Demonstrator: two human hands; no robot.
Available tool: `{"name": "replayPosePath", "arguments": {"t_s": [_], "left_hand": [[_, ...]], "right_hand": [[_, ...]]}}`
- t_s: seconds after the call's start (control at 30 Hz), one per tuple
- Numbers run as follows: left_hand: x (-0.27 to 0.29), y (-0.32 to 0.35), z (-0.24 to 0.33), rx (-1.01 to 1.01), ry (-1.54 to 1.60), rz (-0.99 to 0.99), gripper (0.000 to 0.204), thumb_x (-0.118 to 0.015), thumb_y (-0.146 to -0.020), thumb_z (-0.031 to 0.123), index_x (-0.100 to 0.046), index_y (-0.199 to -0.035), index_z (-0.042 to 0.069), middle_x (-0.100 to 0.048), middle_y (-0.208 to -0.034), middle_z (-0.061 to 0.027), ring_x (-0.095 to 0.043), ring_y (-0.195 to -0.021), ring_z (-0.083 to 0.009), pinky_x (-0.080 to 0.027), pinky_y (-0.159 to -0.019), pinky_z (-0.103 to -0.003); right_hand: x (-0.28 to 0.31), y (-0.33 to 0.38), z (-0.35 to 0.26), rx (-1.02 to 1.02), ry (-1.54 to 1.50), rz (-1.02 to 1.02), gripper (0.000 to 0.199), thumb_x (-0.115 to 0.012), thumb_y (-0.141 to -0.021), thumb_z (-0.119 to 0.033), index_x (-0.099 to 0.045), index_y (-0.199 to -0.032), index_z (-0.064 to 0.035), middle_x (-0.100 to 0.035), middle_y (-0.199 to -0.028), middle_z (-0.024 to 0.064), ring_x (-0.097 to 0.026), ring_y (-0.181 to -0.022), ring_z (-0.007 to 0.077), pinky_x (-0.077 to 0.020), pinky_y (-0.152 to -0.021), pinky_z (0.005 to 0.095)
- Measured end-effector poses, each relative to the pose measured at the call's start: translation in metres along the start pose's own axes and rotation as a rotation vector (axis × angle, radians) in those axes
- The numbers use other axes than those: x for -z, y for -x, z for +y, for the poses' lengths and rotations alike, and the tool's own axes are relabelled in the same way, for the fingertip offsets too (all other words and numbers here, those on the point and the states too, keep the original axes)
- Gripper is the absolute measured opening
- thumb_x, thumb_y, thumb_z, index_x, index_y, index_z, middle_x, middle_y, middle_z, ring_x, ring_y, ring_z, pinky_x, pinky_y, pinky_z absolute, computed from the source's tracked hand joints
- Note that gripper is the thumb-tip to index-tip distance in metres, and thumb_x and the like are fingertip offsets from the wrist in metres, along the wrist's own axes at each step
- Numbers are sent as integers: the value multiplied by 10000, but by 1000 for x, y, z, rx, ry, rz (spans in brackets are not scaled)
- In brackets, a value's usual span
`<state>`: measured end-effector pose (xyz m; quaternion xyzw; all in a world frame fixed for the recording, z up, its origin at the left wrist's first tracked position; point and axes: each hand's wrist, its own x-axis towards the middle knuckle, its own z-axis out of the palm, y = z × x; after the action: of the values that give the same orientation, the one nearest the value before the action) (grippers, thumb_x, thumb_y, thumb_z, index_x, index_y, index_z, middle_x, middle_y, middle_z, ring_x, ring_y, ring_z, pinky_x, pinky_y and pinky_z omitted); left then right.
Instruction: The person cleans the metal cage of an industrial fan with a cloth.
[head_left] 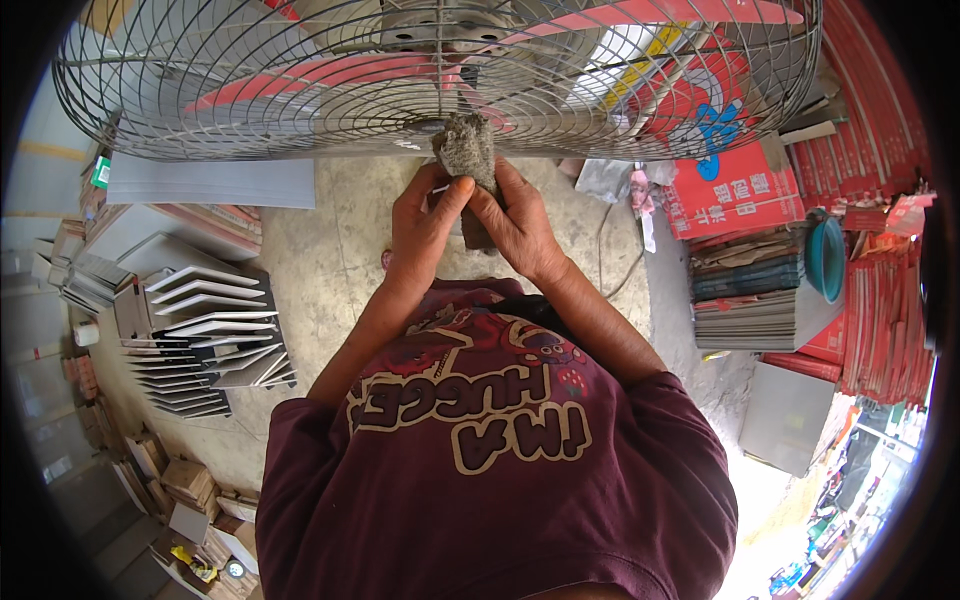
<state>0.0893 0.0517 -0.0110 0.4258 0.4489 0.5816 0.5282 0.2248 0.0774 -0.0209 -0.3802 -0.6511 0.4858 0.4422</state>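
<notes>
At the top centre, a rough, dusty grey-brown block (465,148) stands upright in front of the fan's wire guard. My left hand (424,218) grips its left side, with the thumb pressed near the block's near face. From the right, my right hand (517,220) closes round it, the thumb lying beside the left one. Some fingers of both hands are hidden behind the block. A darker lower part of it shows between my palms. Just beyond is a large fan (300,100) with a dark wire guard and red blades; I cannot tell whether the block touches the guard.
Thin tiles (215,300) stand fanned out in a rack on the left. On the right are stacked red cartons (880,330), a grey tile stack (750,318) and a teal bowl (825,258). A cable (603,245) lies on the floor. Small boxes (190,480) sit lower left.
</notes>
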Motion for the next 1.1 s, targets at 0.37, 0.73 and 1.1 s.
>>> {"name": "replayPosePath", "arguments": {"t_s": [0.37, 0.73, 1.1], "left_hand": [[-13, -25, 37, -106, 54, -21, 217, -680, -854, 178, -602, -977, 17, -618, -878, -13, -530, -799, -60, -415, -708, -217], [7, -30, -36, 311, 239, 31, 294, -669, -862, 254, -611, -1013, 9, -599, -868, -5, -536, -792, -80, -420, -702, -217], [7, -19, -35, 351, 183, -56, 295, -616, -897, 269, -595, -1043, 13, -607, -900, -28, -561, -787, -89, -452, -671, -231]], "right_hand": [[2, -9, -40, 9, -8, 164, 465, -653, -852, -244, -464, -1189, 16, -613, -856, 102, -540, -755, 107, -475, -675, 276], [-5, 2, 26, -418, -267, 65, 367, -627, -879, -294, -591, -1040, 33, -632, -849, 53, -556, -758, 96, -471, -667, 262], [-13, 14, 34, -420, -222, 53, 353, -610, -886, -280, -567, -1031, 38, -600, -806, 39, -529, -746, 94, -461, -652, 263]]}}
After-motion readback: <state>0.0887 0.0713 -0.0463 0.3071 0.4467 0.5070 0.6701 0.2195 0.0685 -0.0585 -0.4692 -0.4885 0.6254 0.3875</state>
